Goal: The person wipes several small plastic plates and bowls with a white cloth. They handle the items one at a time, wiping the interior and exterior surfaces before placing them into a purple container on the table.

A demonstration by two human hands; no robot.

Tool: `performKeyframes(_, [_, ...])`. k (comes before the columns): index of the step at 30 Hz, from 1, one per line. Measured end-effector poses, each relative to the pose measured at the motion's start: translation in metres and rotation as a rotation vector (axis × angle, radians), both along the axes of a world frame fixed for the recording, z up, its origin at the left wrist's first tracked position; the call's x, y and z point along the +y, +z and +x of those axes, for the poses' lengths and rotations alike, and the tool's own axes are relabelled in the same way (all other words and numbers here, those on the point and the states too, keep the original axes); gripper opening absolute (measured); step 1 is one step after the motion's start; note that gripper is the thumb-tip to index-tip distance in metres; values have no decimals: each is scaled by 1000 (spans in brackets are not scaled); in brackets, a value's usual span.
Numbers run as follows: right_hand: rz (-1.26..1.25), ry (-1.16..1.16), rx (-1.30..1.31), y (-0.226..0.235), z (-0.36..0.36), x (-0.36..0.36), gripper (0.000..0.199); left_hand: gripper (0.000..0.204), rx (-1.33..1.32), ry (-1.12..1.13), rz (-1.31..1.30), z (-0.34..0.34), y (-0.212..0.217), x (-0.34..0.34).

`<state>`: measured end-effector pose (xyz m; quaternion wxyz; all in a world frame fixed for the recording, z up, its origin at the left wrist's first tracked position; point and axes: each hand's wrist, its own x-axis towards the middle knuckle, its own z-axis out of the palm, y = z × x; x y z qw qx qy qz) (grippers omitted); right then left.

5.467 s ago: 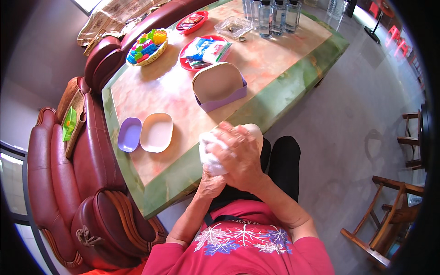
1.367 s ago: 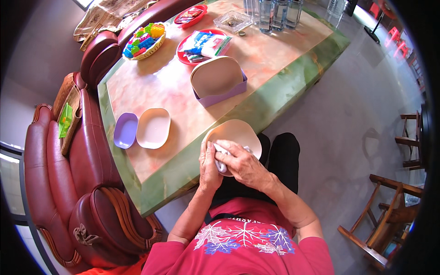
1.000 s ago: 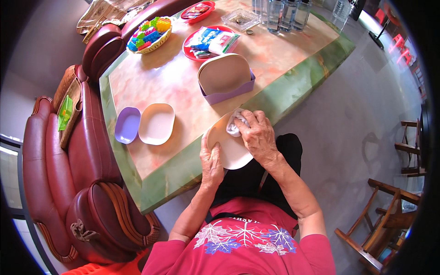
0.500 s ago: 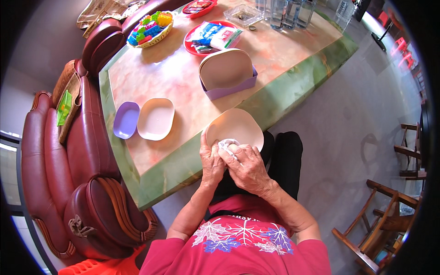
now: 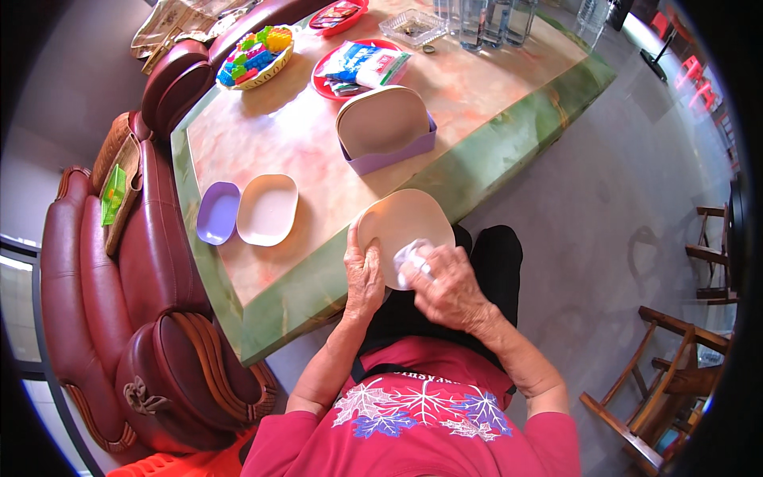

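Note:
My left hand (image 5: 363,274) grips the left rim of a cream-coloured plate (image 5: 401,219), thumb on its face and fingers behind. The plate is held tilted over my lap, by the table's near edge. In my right hand (image 5: 447,290) is a bunched white cloth (image 5: 411,258), pressed against the plate's lower right face. Beyond the plate, several similar cream plates (image 5: 383,119) stand upright in a purple holder (image 5: 393,155). Farther left on the table lie a shallow cream dish (image 5: 268,210) and a smaller purple dish (image 5: 218,212), side by side.
The stone-look table (image 5: 318,306) has a green border. On its far part are a basket of colourful toy blocks (image 5: 256,57), a red plate with packets (image 5: 358,67), a glass ashtray (image 5: 413,28) and several drinking glasses (image 5: 494,24). A dark red leather sofa (image 5: 163,230) flanks the left; a wooden stool (image 5: 660,381) stands right.
My right hand has moved right across the plate with the white cloth, away from my left hand. The left hand keeps its grip, and more of the plate's face shows.

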<state>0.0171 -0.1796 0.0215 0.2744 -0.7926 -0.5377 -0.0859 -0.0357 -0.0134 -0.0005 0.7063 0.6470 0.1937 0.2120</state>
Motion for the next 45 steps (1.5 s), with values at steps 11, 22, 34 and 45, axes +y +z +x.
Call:
performKeyframes(11, [151,-48,-251,-25,16,-7,31,42,51,-162,-217,-2,15,21])
performKeyframes(22, [260,-88,19,-14,-21,28,33,41,21,57,-40,-8,-3,1])
performKeyframes(34, [-23,-218,-62,5,32,6,31,40,20,-55,-91,-4,0,9])
performKeyframes(45, [101,-15,23,6,32,49,24,43,69,-161,-198,-3,5,18])
